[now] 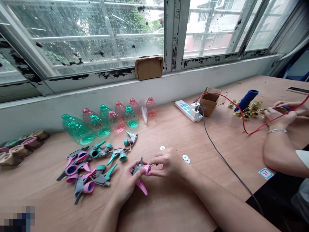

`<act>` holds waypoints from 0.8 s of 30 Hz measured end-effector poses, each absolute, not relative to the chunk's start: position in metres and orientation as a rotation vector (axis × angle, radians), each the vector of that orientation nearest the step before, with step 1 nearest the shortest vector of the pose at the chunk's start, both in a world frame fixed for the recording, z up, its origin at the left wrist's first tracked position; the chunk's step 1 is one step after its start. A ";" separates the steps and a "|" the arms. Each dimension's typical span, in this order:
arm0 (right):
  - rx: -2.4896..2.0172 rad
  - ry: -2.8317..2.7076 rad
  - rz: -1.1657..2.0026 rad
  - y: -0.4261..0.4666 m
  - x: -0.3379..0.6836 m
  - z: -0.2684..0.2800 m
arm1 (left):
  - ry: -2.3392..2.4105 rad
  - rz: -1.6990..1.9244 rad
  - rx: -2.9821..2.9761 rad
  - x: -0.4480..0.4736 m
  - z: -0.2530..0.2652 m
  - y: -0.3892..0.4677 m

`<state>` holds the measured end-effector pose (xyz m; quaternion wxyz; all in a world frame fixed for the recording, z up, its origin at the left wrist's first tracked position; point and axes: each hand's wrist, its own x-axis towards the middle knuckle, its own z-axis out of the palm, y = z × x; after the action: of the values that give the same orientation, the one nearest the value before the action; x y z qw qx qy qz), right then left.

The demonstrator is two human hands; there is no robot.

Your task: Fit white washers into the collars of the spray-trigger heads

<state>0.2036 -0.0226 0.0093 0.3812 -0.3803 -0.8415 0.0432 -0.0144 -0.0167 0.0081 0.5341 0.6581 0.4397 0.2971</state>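
My left hand [127, 180] is closed round a grey spray trigger head with a pink trigger and pink collar [147, 169], the collar facing right. My right hand [167, 162] is at that collar, thumb and fingers pinched together. Something small and thin seems to sit between those fingertips, too small to name. Beyond the right hand lies a white washer [162, 148]; more white washers [185, 158] lie to its right. Left of my hands is a loose pile of trigger heads, some grey and pink [82, 187], others grey and teal [118, 155].
Green bottles [84, 132] and pink bottles [117, 121] stand along the wall. Further right are a power strip [185, 108], a cardboard box [210, 102], a grey cable [217, 145] and a red cable [243, 124]. A co-worker's hands [281, 114] are beside brass parts [253, 109].
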 end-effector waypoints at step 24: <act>-0.910 -2.237 0.132 -0.024 0.207 0.011 | 1.096 0.733 1.576 -0.010 0.016 -0.022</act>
<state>0.2075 -0.0243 0.0110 0.3535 -0.3519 -0.8652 0.0510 -0.0098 -0.0219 0.0158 0.5169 0.6566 0.4567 0.3051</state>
